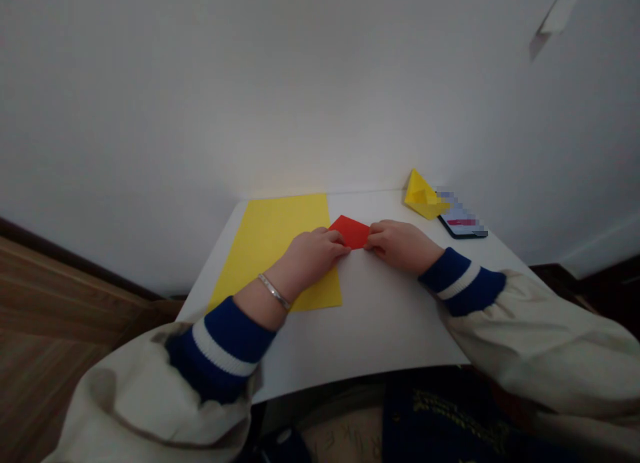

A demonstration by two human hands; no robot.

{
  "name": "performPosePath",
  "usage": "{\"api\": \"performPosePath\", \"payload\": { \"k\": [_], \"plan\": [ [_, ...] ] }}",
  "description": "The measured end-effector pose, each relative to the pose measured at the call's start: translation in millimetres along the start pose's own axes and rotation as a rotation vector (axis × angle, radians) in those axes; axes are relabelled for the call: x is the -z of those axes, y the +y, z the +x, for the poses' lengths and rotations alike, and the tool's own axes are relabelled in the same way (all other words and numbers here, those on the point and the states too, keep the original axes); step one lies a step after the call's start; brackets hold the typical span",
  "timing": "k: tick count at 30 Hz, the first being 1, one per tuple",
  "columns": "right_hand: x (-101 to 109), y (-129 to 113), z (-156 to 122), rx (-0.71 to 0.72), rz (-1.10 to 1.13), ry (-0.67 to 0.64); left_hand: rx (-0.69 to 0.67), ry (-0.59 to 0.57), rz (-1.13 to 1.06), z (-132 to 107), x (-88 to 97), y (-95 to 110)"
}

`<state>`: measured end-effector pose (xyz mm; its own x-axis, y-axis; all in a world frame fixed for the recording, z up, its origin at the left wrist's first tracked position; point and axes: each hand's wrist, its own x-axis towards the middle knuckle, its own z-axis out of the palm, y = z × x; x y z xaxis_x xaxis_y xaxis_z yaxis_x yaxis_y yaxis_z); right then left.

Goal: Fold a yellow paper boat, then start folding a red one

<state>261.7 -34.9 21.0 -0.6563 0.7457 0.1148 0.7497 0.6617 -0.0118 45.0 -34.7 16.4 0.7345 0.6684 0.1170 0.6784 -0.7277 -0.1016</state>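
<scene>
A small folded piece of red paper (354,232) lies between my two hands, low over the white table. My left hand (317,253) pinches its left end, with the wrist and forearm crossing a large yellow sheet (270,239). At the other end, the fingers of my right hand (397,241) are closed on the paper's right corner. Both ends of the red paper are partly covered by fingers, so its full outline is hidden.
A folded yellow paper shape (421,197) stands at the back right, overlapping a phone (463,224) whose screen is blurred. The white table (385,316) meets a pale wall (320,89) along its back edge. Wooden panelling (60,309) is at the left.
</scene>
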Motion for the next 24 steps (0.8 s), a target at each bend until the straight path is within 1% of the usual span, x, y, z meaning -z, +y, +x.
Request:
{"api": "performPosePath", "payload": {
  "k": [4,7,10,15,19,22,24],
  "plan": [
    [1.0,0.8,-0.2,-0.026,-0.037,-0.036,0.045,-0.062,0.041,-1.8,6.0,3.5],
    [2.3,0.3,-0.7,-0.105,-0.109,-0.057,0.079,-0.09,0.069,-4.4,9.7,9.6],
    [3.7,-0.3,-1.5,-0.181,-0.182,-0.082,0.171,-0.132,0.103,-7.0,14.0,20.2],
    [6.2,-2.4,-2.1,-0.222,-0.223,-0.105,0.274,-0.17,0.11,-7.9,20.3,34.4],
    [9.1,-6.1,-2.5,-0.281,-0.253,-0.118,0.334,-0.179,0.121,-7.3,20.9,34.8],
    [11.9,-9.1,-2.9,-0.327,-0.274,-0.136,0.416,-0.19,0.139,-8.2,17.8,32.5],
    [13.6,-10.7,-3.1,-0.352,-0.283,-0.148,0.435,-0.187,0.102,-9.7,14.3,30.9]
  ]
}}
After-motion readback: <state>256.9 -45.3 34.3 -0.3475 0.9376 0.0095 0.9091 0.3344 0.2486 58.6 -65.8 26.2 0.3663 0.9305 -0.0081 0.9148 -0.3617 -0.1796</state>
